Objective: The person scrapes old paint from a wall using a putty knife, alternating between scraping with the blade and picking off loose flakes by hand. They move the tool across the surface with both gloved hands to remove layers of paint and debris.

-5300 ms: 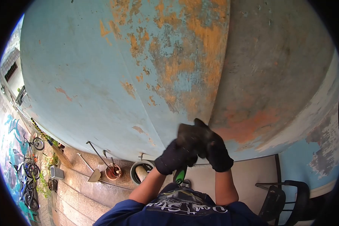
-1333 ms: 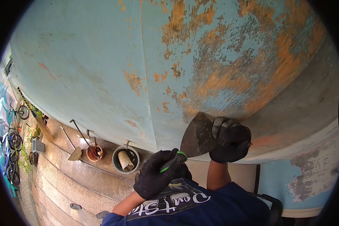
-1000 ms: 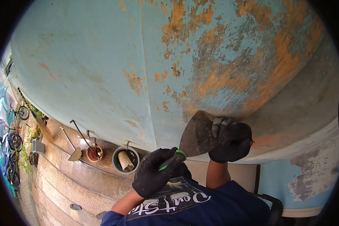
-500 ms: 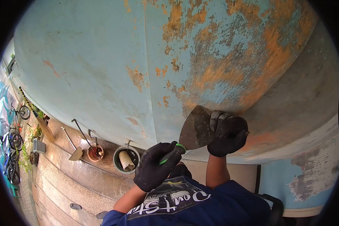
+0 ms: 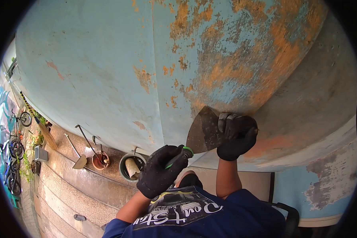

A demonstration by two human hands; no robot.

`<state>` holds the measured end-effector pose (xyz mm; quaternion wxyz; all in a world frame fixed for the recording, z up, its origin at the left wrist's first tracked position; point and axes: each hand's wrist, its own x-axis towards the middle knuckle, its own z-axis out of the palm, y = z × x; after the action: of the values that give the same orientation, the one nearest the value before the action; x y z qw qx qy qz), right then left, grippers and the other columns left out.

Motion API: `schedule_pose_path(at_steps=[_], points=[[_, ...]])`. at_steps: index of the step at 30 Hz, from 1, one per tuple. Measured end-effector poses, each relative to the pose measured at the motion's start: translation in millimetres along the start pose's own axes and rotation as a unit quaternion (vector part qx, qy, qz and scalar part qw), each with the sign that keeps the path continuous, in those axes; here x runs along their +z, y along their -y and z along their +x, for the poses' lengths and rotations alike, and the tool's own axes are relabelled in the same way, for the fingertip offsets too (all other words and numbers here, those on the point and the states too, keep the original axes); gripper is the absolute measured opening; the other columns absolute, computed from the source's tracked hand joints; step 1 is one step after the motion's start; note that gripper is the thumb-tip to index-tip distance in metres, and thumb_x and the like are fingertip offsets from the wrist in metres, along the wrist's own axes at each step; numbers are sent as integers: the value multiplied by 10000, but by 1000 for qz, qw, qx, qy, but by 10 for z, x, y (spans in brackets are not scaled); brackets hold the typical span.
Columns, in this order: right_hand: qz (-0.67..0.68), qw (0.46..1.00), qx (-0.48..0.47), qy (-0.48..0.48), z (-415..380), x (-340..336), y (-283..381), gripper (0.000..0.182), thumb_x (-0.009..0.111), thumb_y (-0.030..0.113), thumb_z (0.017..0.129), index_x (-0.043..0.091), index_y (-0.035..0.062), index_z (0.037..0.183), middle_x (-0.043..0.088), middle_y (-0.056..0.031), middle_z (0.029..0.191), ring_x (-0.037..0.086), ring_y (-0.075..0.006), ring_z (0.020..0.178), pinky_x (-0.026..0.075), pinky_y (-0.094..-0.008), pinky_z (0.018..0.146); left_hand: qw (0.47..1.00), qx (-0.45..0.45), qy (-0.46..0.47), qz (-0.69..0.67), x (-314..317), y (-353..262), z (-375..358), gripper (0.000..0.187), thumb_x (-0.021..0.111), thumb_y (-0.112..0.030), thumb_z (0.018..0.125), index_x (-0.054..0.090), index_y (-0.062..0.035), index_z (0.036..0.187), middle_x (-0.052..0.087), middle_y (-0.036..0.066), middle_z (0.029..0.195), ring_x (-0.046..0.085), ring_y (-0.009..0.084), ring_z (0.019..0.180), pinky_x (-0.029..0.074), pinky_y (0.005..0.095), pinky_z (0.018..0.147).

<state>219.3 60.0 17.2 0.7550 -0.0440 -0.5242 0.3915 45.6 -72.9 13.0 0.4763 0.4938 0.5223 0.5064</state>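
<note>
My left hand [image 5: 160, 172], in a black glove, is closed around a green-and-black tool handle [image 5: 189, 151]. The green end lies at the lower corner of a wide, dark, scuffed scraper blade [image 5: 204, 133]; whether the two join is hard to make out. My gloved right hand [image 5: 238, 135] is closed on the narrower right side of that scraper, its fingers curled over the edge. Just behind both hands is a large curved wall [image 5: 107, 67] with light blue paint, worn to orange and grey in patches [image 5: 242, 71].
Below the wall at left stand a green-rimmed bucket [image 5: 123, 176] with a pale roll inside and a terracotta pot [image 5: 100, 162]. A long-handled dustpan [image 5: 80, 162] lies on curved steps [image 5: 63, 186]. Bicycles [image 5: 16, 148] are at far left. A grey surface [image 5: 317, 83] slopes away at right.
Both hands and the scraper have shifted slightly left and up in the picture. The grips look the same.
</note>
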Motion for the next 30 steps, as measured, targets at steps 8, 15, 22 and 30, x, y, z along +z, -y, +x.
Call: schedule_pose_path(at_steps=[8, 15, 22, 30], points=[[26, 1000, 2, 15, 100, 41, 75, 541, 433, 509, 1036, 591, 59, 779, 338, 15, 486, 307, -120, 429, 297, -329, 480, 985, 129, -18, 116, 13, 72, -103, 415, 822, -124, 810, 645, 35, 1150, 688, 136, 1048, 679, 200, 995, 530, 345, 865], [64, 998, -17, 3, 143, 48, 25, 570, 400, 506, 1050, 567, 39, 770, 335, 6, 481, 296, -120, 423, 309, -326, 471, 977, 138, -63, 147, 19, -27, -6, 391, 844, -131, 775, 680, 35, 1089, 711, 149, 997, 709, 239, 936, 546, 348, 828], [49, 999, -2, -16, 127, 61, 57, 553, 378, 467, 1065, 573, 37, 778, 313, 7, 474, 289, -125, 417, 319, -328, 465, 990, 76, -55, 103, 62, 15, -83, 300, 807, -88, 816, 683, 46, 1055, 710, 116, 954, 691, 174, 892, 533, 321, 802], [68, 998, -7, 7, 100, 13, 50, 540, 390, 456, 1063, 595, 34, 796, 334, 7, 477, 299, -122, 423, 306, -324, 480, 986, 90, -56, 125, 85, -14, -90, 327, 821, -115, 809, 693, 39, 1067, 717, 142, 1015, 704, 205, 929, 546, 331, 831]])
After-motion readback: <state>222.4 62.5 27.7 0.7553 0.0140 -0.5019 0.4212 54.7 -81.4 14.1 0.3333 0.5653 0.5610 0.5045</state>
